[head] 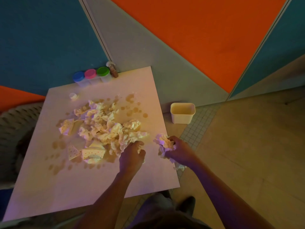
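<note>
A heap of crumpled paper napkins [102, 124] lies in the middle of a white square table [66, 187], amid brown liquid spots [132, 103]. My left hand [132, 157] grips crumpled napkins at the heap's near right edge, fingers curled into the paper. My right hand [179, 152] holds a wad of crumpled napkins [163, 142] at the table's right edge. Dotted folded napkins [93, 153] lie at the heap's near left.
A white bin [182, 113] stands on the floor right of the table. Three lidded tubs, blue [78, 76], pink [90, 73] and green [103, 71], plus a brown spray bottle [113, 70], line the far edge. A small white cap [73, 96] lies nearby. A wicker chair [14, 129] stands left.
</note>
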The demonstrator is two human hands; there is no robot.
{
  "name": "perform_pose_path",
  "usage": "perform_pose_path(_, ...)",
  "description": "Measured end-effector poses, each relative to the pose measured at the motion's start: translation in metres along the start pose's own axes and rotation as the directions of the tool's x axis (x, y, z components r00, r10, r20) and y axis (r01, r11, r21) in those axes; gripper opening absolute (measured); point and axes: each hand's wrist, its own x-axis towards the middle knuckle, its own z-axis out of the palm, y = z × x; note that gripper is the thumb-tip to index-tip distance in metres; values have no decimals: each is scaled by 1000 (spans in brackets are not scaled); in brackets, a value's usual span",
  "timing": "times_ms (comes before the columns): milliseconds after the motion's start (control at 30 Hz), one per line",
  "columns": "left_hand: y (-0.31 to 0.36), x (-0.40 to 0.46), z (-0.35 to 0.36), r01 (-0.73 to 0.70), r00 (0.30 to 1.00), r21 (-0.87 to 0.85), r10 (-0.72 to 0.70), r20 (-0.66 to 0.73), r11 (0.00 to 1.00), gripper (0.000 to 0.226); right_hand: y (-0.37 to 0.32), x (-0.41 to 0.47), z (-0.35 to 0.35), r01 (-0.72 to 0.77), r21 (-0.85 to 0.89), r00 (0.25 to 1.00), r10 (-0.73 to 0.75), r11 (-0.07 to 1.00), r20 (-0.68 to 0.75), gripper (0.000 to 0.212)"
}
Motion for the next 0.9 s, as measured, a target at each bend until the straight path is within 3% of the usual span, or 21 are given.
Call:
perform_pose_path(133,6,26,1,-37,999,169,32,34,985,40,-2,16,-8,-9,39,1000,9,999,9,46)
perform_pose_path(267,11,62,7,-125,992,353,113,55,927,36,-6,31,-14,-14,16,1000,14,1000,1,45)
perform_pose_path(433,23,108,16,-165,980,553,72,187,816,36,-11,48,-22,-25,-36,1000,25,999,-1,42)
perform_pose_path(700,15,132,33,-284,952,654,124,281,701,36,-12,72,-28,-63,-38,998,64,997,14,47)
perform_pose_path(900,16,134,27,-303,941,640,116,317,707,31,-9,85,-35,-66,24,996,65,998,55,47)
